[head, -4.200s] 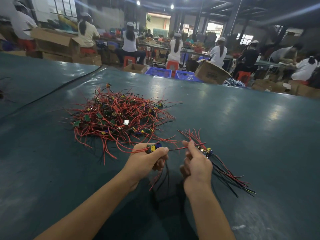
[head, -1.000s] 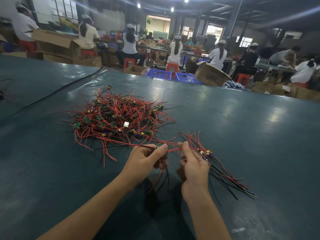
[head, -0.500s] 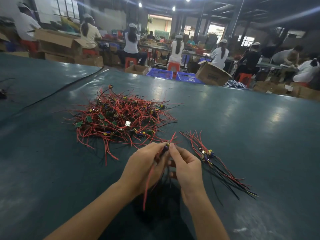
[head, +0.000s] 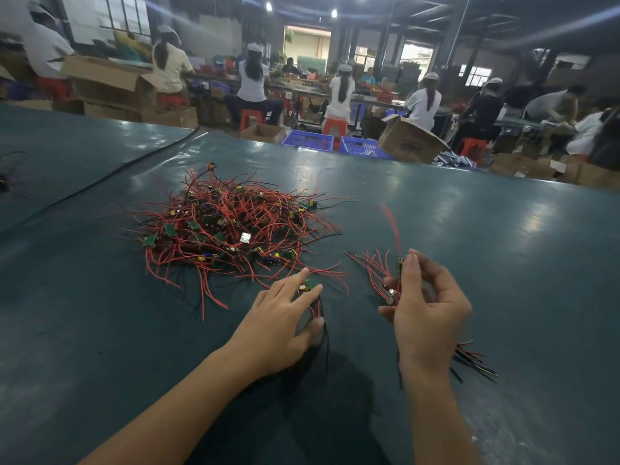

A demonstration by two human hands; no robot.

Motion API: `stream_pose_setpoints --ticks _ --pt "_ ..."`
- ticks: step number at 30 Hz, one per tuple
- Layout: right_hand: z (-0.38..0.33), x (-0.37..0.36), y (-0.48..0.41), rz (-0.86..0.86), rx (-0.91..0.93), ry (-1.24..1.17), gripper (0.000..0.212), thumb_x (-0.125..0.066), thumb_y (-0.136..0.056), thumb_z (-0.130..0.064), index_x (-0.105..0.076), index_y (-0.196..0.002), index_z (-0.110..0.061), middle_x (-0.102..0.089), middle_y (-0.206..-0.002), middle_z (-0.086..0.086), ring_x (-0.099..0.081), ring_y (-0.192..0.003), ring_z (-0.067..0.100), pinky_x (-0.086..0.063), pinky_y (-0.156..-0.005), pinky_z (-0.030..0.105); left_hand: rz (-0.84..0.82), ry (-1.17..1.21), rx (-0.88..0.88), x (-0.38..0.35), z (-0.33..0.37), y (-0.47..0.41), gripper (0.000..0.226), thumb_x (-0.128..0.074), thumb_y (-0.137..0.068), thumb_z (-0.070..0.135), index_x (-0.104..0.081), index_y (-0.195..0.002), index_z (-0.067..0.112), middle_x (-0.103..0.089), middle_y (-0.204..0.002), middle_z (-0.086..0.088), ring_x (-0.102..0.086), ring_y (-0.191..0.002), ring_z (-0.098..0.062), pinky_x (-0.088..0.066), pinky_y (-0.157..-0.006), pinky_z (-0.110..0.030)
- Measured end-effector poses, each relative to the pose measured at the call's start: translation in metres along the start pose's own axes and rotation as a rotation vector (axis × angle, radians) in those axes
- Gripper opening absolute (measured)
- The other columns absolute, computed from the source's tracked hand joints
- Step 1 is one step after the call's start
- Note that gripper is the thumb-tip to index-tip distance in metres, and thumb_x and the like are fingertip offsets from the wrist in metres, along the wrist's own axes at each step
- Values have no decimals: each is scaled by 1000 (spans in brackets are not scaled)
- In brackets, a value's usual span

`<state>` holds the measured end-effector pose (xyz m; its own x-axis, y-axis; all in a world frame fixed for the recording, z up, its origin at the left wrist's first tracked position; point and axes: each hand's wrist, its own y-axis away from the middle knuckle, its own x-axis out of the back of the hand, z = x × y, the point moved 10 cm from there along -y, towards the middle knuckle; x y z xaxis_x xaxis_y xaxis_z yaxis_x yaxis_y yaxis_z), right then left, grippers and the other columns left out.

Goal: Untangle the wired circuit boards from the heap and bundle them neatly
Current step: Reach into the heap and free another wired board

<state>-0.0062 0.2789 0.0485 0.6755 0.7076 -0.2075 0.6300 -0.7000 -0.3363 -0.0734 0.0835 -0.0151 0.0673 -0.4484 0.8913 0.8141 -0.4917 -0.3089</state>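
Lying beside the heap [head: 228, 229], one circuit board [head: 307, 287] is pinched by left hand [head: 281, 330]; bundle [head: 391, 290] gripped by right hand [head: 426, 313]. Contents of blue baskets [head: 308, 141] unreadable.

Likely factory assembly floor: capped workers [head: 252, 82] at benches, cardboard cartons [head: 410, 141], blue crates [head: 308, 141].
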Motion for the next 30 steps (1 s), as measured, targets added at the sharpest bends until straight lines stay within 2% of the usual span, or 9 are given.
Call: stream_pose_setpoints --ticks 2,5,8,11,13,16,21,25,30 --pt "-20 5 -5 31 202 185 6 -64 -95 -24 -69 -95 -22 -71 -83 1 -69 -68 16 -55 -52 32 -127 -53 41 -18 -9 1 62 -31 -98 56 -16 -153 33 4 -163 3 0 -148 -13 -8 -117 -36" --pt "-27 1 -9 23 358 462 12 -65 -94 -23 -71 -100 -16 -68 -94 0 -68 -75 16 -53 -65 31 -94 -30 72 -17 -12 0 56 -28 -98 57 -25 -150 37 -14 -161 5 -10 -146 -13 -10 -116 -37" --pt "-2 2 -20 -6 255 685 18 -61 -95 -23 -72 -107 -15 -69 -104 2 -67 -89 25 -47 -73 34 40 9 99 0 -16 0 41 -34 -99 49 -44 -137 37 -39 -141 13 -31 -132 -12 -21 -109 -34" --pt "26 -3 -22 -135 121 827 33 -58 -96 -21 -63 -128 -15 -68 -116 7 -63 -104 30 -45 -93 40 100 4 132 10 -25 0 28 -47 -96 42 -53 -122 34 -50 -121 13 -42 -117 -13 -29 -101 -32" --pt "31 -10 -15 -184 108 884 39 -59 -95 -21 -59 -133 -14 -67 -119 9 -59 -111 32 -39 -100 42 116 -5 158 14 -30 1 21 -52 -94 42 -55 -113 34 -53 -112 13 -45 -111 -13 -31 -97 -31" --pt "27 -24 0 -231 142 862 39 -61 -93 -21 -60 -132 -14 -67 -120 7 -56 -115 30 -39 -103 43 145 -10 187 17 -35 1 18 -54 -91 46 -55 -105 34 -54 -105 14 -46 -104 -13 -31 -92 -29" --pt "34 -68 44 -506 174 742 37 -63 -92 -32 -65 -125 -17 -67 -121 -2 -57 -116 18 -42 -103 36 168 -35 180 20 -36 0 15 -55 -92 44 -53 -102 32 -58 -104 14 -48 -104 -13 -33 -92 -31" --pt "42 -85 63 -630 188 810 37 -60 -92 -40 -65 -125 -25 -65 -118 -10 -55 -110 13 -41 -97 28 246 -24 196 30 -38 2 13 -56 -93 37 -56 -102 28 -62 -104 13 -53 -101 -14 -34 -88 -31" --pt "57 -82 61 -698 195 1077 32 -50 -95 -29 -66 -122 -33 -59 -122 -13 -48 -109 17 -39 -89 27 338 -104 300 49 -58 5 13 -59 -92 33 -62 -102 25 -63 -102 7 -56 -99 -19 -36 -89 -35"
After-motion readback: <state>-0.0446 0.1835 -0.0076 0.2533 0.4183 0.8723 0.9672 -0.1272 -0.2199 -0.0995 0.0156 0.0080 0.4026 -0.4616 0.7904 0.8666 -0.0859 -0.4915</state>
